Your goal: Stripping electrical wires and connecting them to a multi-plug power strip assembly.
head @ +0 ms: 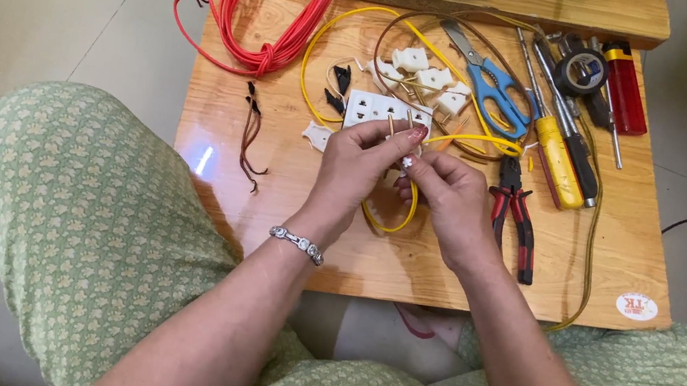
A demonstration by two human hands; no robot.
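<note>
Both hands meet over the middle of the wooden tabletop. Left hand, silver bracelet at the wrist, has its fingers pinched together on a small white plug piece with thin brass prongs standing up from it; exact grip partly hidden by the thumb. Right hand sits just beside it, touching, fingers closed on the same small piece and on the yellow wire, which loops down below the hands toward the person and runs back up between them. Just behind the fingertips lies a white socket block, flat on the tabletop, with several loose white plug shells and brass pins scattered beyond it. Right of the hands: red-handled pliers, just beside the right hand; a yellow-handled screwdriver; blue-handled scissors; a roll of black tape; a red-handled tool at the far edge. Left of the hands: a short brown cord, well apart, and a coil of red wire at the far left corner. Green patterned fabric covers the person's knees on either side of the tabletop.
</note>
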